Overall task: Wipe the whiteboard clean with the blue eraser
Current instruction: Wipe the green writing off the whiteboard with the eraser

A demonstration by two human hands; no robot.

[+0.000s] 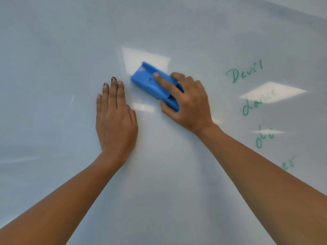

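**A:** Where is the blue eraser (144, 80) being held?

**B:** It is being pressed against the whiteboard (53, 68) near the middle, angled up to the left. It is being gripped by the right hand (189, 105), with the index finger (164, 84) laid along its back and the thumb and other fingers curled round its sides.

**A:** And the left hand (115, 121)?

**B:** It is being rested flat on the board just left of the eraser, fingers straight, nothing held. Well to the right, green writing (245, 73) is being shown.
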